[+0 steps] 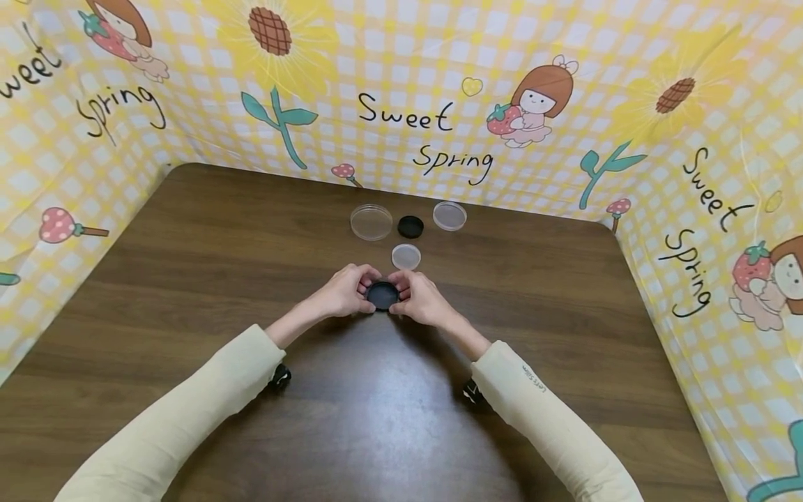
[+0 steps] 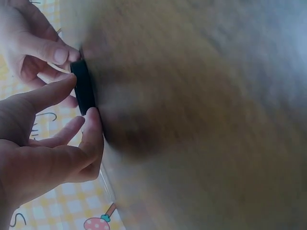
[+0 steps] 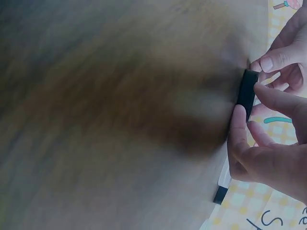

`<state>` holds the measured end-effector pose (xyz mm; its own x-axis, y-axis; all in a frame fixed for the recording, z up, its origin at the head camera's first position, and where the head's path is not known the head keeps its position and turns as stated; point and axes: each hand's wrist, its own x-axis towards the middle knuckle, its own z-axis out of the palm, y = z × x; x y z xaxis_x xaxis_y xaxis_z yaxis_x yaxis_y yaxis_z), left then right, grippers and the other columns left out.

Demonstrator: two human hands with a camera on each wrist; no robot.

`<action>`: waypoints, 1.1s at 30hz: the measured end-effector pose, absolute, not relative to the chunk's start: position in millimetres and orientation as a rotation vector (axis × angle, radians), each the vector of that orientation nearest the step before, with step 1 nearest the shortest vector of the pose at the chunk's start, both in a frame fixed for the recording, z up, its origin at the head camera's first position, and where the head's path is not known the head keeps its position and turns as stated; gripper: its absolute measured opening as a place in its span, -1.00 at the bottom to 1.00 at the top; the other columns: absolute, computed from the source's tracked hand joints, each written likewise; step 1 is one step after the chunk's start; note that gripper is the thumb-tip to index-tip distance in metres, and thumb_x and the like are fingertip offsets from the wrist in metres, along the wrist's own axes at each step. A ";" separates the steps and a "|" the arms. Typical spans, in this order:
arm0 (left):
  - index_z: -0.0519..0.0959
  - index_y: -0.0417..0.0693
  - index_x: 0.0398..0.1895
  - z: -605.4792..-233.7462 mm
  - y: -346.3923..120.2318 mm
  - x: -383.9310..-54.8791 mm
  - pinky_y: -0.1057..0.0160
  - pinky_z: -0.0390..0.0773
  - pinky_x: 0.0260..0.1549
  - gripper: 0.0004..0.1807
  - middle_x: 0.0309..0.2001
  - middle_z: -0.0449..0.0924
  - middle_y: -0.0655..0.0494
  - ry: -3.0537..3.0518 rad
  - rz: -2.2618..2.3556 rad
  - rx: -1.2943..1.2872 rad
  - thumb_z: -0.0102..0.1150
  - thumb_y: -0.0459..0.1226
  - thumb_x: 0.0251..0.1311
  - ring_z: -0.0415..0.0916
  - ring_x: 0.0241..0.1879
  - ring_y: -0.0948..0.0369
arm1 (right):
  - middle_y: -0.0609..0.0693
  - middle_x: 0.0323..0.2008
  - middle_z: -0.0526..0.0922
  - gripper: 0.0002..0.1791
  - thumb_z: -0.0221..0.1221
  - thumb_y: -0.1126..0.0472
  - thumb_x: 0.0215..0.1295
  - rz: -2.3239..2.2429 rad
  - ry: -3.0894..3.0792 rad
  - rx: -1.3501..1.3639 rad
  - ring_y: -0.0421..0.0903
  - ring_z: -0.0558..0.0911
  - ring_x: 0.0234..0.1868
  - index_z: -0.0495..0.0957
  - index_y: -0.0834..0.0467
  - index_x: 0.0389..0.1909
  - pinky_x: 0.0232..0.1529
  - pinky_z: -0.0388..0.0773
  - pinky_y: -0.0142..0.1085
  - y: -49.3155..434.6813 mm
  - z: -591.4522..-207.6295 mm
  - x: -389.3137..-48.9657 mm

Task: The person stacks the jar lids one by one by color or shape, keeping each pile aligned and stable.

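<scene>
A shallow black round lid [image 1: 383, 297] lies flat on the brown table between both hands. At its left rim, my left hand [image 1: 343, 290] pinches the edge between thumb and fingers. My right hand [image 1: 423, 300] pinches the opposite rim the same way. From the side, in the left wrist view, the lid [image 2: 84, 87] appears as a thick dark band at table level, with fingertips against it. The right wrist view also gives the lid's side [image 3: 247, 93]. Just beyond the hands lies a small whitish translucent round lid [image 1: 406, 257].
Farther back on the wood-grain table [image 1: 251, 230] are a large clear round dish [image 1: 371, 222], a smaller black round lid [image 1: 410, 226] and another translucent round lid [image 1: 449, 216]. A yellow checked cloth [image 1: 401, 63] hangs along the back and both sides.
</scene>
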<state>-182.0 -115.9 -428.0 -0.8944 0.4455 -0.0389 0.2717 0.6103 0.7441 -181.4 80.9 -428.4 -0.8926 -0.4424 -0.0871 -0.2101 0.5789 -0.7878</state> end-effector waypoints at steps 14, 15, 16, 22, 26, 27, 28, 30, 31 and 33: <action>0.54 -0.33 0.02 -420.0 -109.7 -199.4 0.09 0.49 -0.09 -0.59 -0.15 0.54 -0.21 2.682 1.174 0.532 0.33 -0.38 0.07 0.52 -0.17 -0.01 | 0.21 -0.13 0.59 -0.48 0.30 0.43 0.12 -1.216 2.601 -0.491 0.04 0.62 -0.15 0.44 0.32 0.15 -0.06 0.53 -0.21 115.6 -419.0 -201.7; 0.55 -0.32 0.01 -419.4 -108.2 -200.7 0.09 0.48 -0.09 -0.60 -0.14 0.54 -0.20 2.692 1.180 0.518 0.32 -0.38 0.08 0.51 -0.17 0.00 | 0.22 -0.12 0.59 -0.49 0.29 0.43 0.13 -1.219 2.608 -0.488 0.05 0.62 -0.14 0.44 0.33 0.14 -0.05 0.53 -0.19 117.8 -417.6 -204.6; 0.55 -0.32 0.01 -418.8 -106.8 -202.0 0.09 0.47 -0.10 -0.61 -0.14 0.54 -0.21 2.702 1.188 0.509 0.31 -0.38 0.09 0.50 -0.17 0.00 | 0.23 -0.11 0.58 -0.50 0.29 0.43 0.14 -1.221 2.615 -0.484 0.06 0.62 -0.13 0.44 0.34 0.14 -0.04 0.52 -0.18 119.8 -416.4 -207.8; 0.56 -0.32 0.01 -415.4 -97.4 -219.0 0.09 0.45 -0.12 -0.64 -0.12 0.53 -0.20 2.754 1.264 0.471 0.29 -0.39 0.11 0.48 -0.18 0.00 | 0.25 -0.10 0.57 -0.53 0.27 0.43 0.15 -1.214 2.676 -0.455 0.10 0.60 -0.10 0.47 0.34 0.12 -0.01 0.50 -0.15 128.7 -411.2 -229.3; 0.57 -0.34 0.01 -410.1 -87.9 -236.8 0.09 0.45 -0.07 -0.65 -0.09 0.54 -0.20 2.780 1.306 0.458 0.26 -0.42 0.12 0.49 -0.13 -0.01 | 0.26 -0.09 0.57 -0.53 0.25 0.45 0.16 -1.245 2.708 -0.415 0.11 0.60 -0.09 0.47 0.34 0.13 -0.01 0.50 -0.14 130.9 -409.4 -244.3; 0.57 -0.35 0.00 -409.7 -84.7 -241.4 0.08 0.44 -0.06 -0.66 -0.10 0.54 -0.22 2.789 1.308 0.464 0.26 -0.43 0.12 0.48 -0.13 -0.02 | 0.27 -0.08 0.57 -0.53 0.25 0.46 0.16 -1.255 2.712 -0.406 0.11 0.59 -0.08 0.47 0.35 0.13 -0.01 0.50 -0.13 131.2 -409.7 -247.4; 0.57 -0.35 0.00 -409.8 -81.1 -245.8 0.09 0.43 -0.05 -0.66 -0.11 0.54 -0.23 2.795 1.310 0.466 0.26 -0.44 0.13 0.47 -0.13 -0.01 | 0.28 -0.08 0.56 -0.54 0.24 0.46 0.17 -1.265 2.717 -0.399 0.12 0.59 -0.08 0.47 0.36 0.13 -0.01 0.50 -0.13 131.3 -410.6 -250.2; 0.57 -0.36 0.01 -410.8 -74.6 -253.7 0.08 0.37 -0.02 -0.65 -0.14 0.55 -0.26 2.800 1.302 0.484 0.25 -0.46 0.13 0.44 -0.13 -0.02 | 0.31 -0.07 0.56 -0.54 0.24 0.47 0.16 -1.277 2.729 -0.390 0.14 0.59 -0.08 0.47 0.38 0.13 -0.01 0.50 -0.12 131.1 -413.7 -255.1; 0.57 -0.37 0.02 -411.2 -71.9 -257.2 0.07 0.35 -0.01 -0.65 -0.15 0.54 -0.27 2.799 1.297 0.492 0.24 -0.46 0.13 0.42 -0.13 -0.02 | 0.32 -0.06 0.56 -0.54 0.23 0.47 0.16 -1.281 2.733 -0.385 0.14 0.59 -0.08 0.47 0.38 0.12 -0.01 0.51 -0.12 130.6 -415.6 -257.2; 0.55 -0.38 0.04 -412.0 -68.9 -263.2 0.06 0.31 0.00 -0.63 -0.16 0.54 -0.28 2.796 1.290 0.495 0.24 -0.48 0.12 0.40 -0.13 -0.02 | 0.32 -0.06 0.57 -0.55 0.23 0.47 0.16 -1.287 2.739 -0.375 0.14 0.60 -0.09 0.48 0.39 0.12 -0.01 0.51 -0.13 128.4 -419.8 -261.3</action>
<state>-263.2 -68.9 -412.0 -0.9494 0.2938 0.1113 0.2753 0.6074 0.7452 -261.3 128.4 -419.8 -0.9656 -0.2592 0.0215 -0.1820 0.6142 -0.7678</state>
